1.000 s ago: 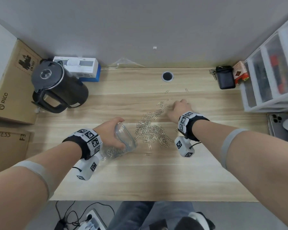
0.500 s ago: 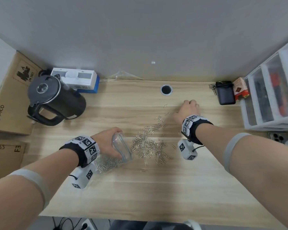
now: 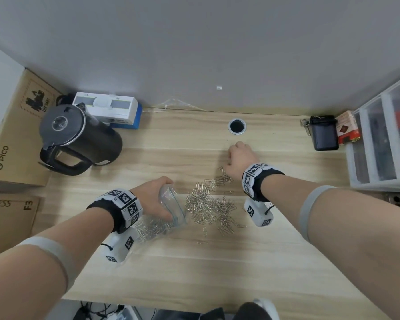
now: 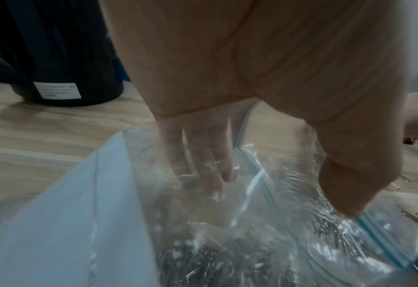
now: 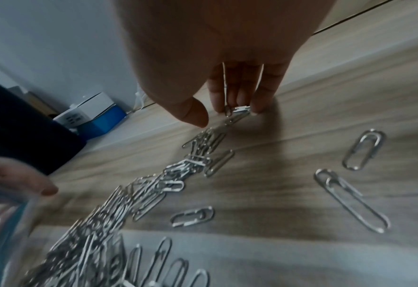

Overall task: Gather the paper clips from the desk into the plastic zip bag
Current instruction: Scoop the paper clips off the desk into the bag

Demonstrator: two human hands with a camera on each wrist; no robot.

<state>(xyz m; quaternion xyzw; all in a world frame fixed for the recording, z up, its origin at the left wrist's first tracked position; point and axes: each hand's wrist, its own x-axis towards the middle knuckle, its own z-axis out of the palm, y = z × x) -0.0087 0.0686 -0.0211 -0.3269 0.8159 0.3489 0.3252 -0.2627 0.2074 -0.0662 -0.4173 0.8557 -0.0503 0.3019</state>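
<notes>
Gripping the zip bag (image 3: pixel 171 204) at its open mouth, the left hand (image 3: pixel 151 199) sits beside paper clips (image 3: pixel 208 204) piled on the surface (image 3: pixel 194 273); the right hand (image 3: pixel 239 155) pinches a few. A cardboard box (image 3: pixel 12 144) reads "PICO".

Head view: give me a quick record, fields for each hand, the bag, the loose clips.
Left hand: holds the zip bag mouth open, facing the pile
Right hand: curled fingertips on a few clips at the pile's far end
Zip bag: on its side, already holding many clips
Paper clips: loose pile on the desk, beside the bag mouth
Other: black kettle, far left
</notes>
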